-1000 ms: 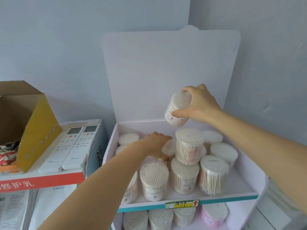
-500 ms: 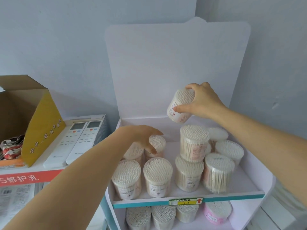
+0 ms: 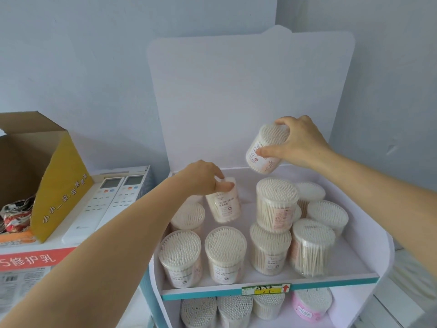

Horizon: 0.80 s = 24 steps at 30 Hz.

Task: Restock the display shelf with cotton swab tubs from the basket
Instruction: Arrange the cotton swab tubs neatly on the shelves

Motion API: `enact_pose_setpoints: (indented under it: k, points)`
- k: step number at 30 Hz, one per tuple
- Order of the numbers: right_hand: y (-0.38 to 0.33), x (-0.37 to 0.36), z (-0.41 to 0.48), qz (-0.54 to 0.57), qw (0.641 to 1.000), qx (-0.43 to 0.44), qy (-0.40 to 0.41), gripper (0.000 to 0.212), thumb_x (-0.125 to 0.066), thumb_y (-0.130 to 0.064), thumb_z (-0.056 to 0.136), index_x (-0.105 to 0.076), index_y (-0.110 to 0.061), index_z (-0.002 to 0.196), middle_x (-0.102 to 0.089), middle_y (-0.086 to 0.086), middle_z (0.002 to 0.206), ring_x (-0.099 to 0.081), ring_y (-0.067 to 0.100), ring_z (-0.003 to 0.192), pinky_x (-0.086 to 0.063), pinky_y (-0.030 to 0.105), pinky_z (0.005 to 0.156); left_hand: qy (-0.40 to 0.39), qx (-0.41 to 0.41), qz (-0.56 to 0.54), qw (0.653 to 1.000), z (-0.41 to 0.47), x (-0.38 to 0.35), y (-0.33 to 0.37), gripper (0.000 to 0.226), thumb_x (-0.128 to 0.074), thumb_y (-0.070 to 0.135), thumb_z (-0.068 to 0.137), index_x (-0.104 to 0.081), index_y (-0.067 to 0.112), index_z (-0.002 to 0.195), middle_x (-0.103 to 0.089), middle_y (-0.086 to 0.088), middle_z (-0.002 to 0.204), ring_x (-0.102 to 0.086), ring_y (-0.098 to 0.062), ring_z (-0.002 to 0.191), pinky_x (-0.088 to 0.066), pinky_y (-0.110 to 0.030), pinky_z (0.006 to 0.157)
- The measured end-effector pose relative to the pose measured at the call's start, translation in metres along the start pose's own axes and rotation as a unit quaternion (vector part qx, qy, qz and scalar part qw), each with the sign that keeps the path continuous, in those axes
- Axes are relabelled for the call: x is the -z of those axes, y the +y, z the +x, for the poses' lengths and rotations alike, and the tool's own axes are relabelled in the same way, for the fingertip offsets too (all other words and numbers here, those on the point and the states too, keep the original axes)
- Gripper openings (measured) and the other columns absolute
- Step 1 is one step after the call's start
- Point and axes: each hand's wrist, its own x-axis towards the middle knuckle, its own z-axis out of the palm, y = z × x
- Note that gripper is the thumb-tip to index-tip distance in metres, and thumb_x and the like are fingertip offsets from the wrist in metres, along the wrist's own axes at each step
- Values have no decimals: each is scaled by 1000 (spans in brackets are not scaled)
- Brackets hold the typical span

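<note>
Two white remotes (image 3: pixel 97 207) lie side by side just beside an open yellow-sided cardboard box (image 3: pixel 59 185).

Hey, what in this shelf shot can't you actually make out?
Head view, basket: outside the frame.
Head view, price tag writing: too small and blurred.
Head view, lower-shelf tubs: cut off by the bottom edge.
Head view, lid of the tub in the left hand: covered by its fingers.

Head view: one wide-angle camera worn on the person's head, facing forward and down onto the display shelf (image 3: pixel 201 295) from above its top tier. It is near: the left hand (image 3: pixel 201 178) and right hand (image 3: pixel 300 143) reach the shelf at mid-frame. A cardboard box (image 3: pixel 59 181) marks the left edge.
</note>
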Motion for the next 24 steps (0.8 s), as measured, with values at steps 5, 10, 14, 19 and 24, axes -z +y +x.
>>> enact_pose_setpoints:
  k: [5, 10, 14, 19, 24]
  points:
    - [-5, -5, 0, 0, 1000, 4, -16, 86, -81, -50, 60, -45, -25, 134, -38, 4, 128, -47, 21, 119, -34, 26, 87, -48, -11, 21, 999, -10, -4, -3, 59, -55, 65, 79, -51, 35, 131, -59, 5, 125, -53, -17, 117, -39, -30, 84]
    - [-12, -17, 1, -18, 998, 1, -66, 86, -81, -50, 61, -44, -24, 134, -37, 5, 129, -46, 22, 120, -34, 27, 85, -97, -35, 36, 994, -19, -27, -1, 74, -63, 64, 73, -42, 32, 137, -53, 3, 135, -48, -20, 123, -40, -38, 101]
    - [-18, -31, 0, -43, 993, -5, -109, 86, -82, -48, 61, -45, -23, 134, -36, 5, 131, -47, 24, 120, -36, 30, 86, -104, -49, 45, 992, -25, -34, 1, 76, -61, 64, 75, -39, 29, 140, -47, 5, 141, -42, -21, 130, -35, -38, 106]
    - [-30, -45, 5, -85, 982, -2, -168, 88, -81, -49, 61, -43, -22, 136, -35, 6, 135, -47, 25, 122, -39, 30, 89, -115, -16, -12, 993, -36, -18, -10, 80, -52, 68, 79, -34, 24, 144, -37, 4, 150, -32, -20, 138, -27, -37, 111]
    - [-52, -69, 9, -150, 968, 27, -201, 85, -79, -48, 63, -44, -16, 134, -32, 9, 131, -54, 30, 111, -47, 32, 89, -96, 25, 105, 989, -60, -7, -20, 76, -56, 65, 79, -43, 18, 137, -49, 0, 138, -45, -23, 126, -35, -39, 102]
